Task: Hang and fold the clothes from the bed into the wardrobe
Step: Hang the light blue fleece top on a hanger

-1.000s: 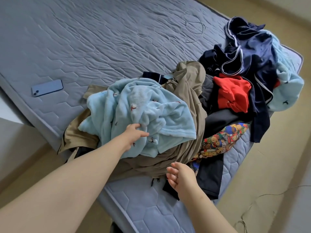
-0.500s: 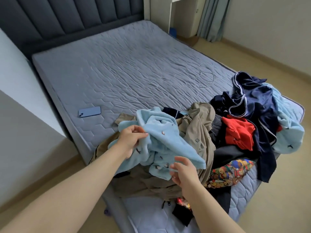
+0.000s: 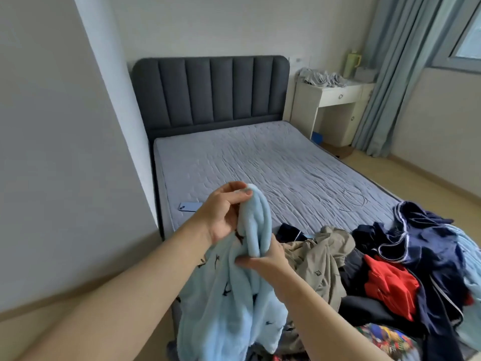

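Observation:
A light blue fleece garment (image 3: 229,303) with small dark motifs hangs in the air above the bed's near end. My left hand (image 3: 223,212) grips its top fold, thumb over the cloth. My right hand (image 3: 265,259) grips the same garment just below, fingers curled round a bunched part. Behind and to the right, a pile of clothes lies on the grey mattress (image 3: 260,162): a khaki garment (image 3: 320,259), a red one (image 3: 387,282), a navy jacket with white piping (image 3: 426,238), another light blue piece (image 3: 468,256) and a colourful printed item (image 3: 385,340). No wardrobe is in view.
A blue phone (image 3: 189,206) lies near the mattress's left edge, and a thin cable (image 3: 354,198) on its right side. A dark padded headboard (image 3: 210,92) stands at the far end. A white desk (image 3: 335,100) with grey clothes stands beside blue curtains (image 3: 387,74). A wall (image 3: 65,152) runs along my left.
Both hands lifted the light blue garment off the pile into the air. My right hand went from the pile's front edge to gripping it. The view tilted up to the headboard.

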